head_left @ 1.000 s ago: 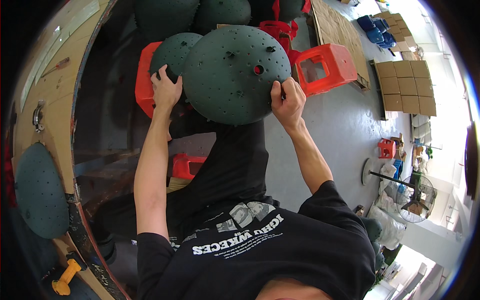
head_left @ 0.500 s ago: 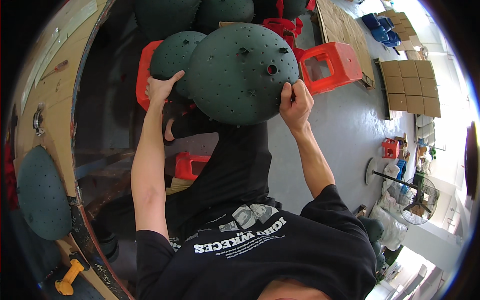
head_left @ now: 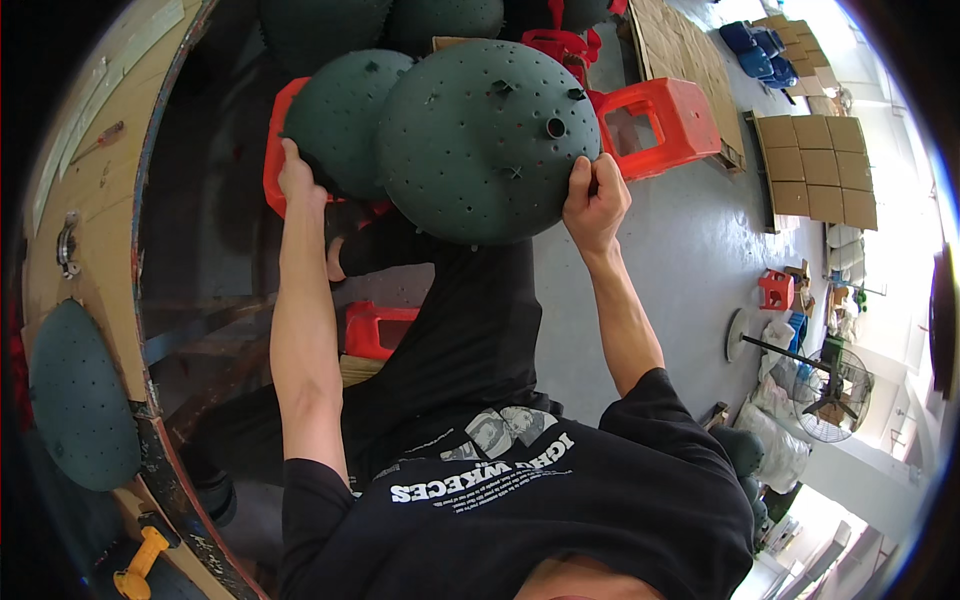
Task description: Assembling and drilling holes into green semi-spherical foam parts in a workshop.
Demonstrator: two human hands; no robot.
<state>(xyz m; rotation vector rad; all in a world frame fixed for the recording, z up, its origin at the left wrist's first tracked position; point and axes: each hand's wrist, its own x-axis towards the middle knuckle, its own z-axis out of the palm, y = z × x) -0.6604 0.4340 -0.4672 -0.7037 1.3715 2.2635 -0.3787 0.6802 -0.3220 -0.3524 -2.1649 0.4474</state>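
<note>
A large dark green dome, dotted with small holes and with one bigger round hole, is tilted up before me. My right hand has its fingers curled tightly over the dome's right rim. Behind it and to its left is a second dark green dome, partly covered by the first. My left hand grips this second dome's lower left edge, thumb against the outside; the other fingers are mostly hidden. Behind the domes, an orange-red plastic stool shows its left edge.
Another orange-red stool lies to the right of the domes. More green domes sit at the far side. The workbench on the left bears a dome, a screwdriver and a yellow power tool. A standing fan is at the right.
My left hand has moved slightly left and down its dome's edge, and that dome has turned and shifted left and up. The front dome has tilted a little, the right hand still on its rim.
</note>
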